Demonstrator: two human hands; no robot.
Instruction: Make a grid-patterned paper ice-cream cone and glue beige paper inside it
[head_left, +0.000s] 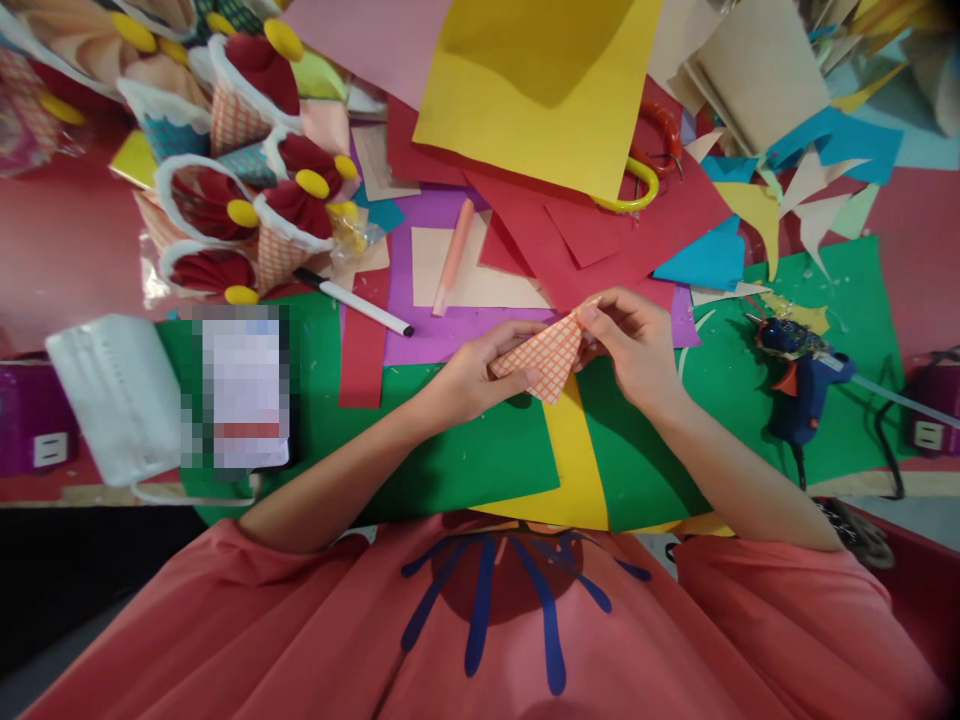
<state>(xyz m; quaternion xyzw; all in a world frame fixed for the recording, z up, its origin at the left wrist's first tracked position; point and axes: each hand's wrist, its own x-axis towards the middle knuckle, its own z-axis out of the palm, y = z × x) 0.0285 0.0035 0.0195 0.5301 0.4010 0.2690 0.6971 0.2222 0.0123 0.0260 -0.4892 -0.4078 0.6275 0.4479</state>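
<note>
Between my hands is a small orange-and-white checkered cone, which looks like folded paper or felt. My left hand is closed around its left side, with the thumb along the lower edge. My right hand pinches its narrow upper-right tip between thumb and fingers. Some fingers of both hands are hidden behind the cone. Beneath it lie green sheets and a yellow strip. Just beyond the hands, a pale orange stick rests on a beige piece.
Several finished cones with white rims and yellow dots crowd the back left. A marker, a phone and a white box lie left. A blue glue gun is at right. Scissors sit partly under a yellow sheet.
</note>
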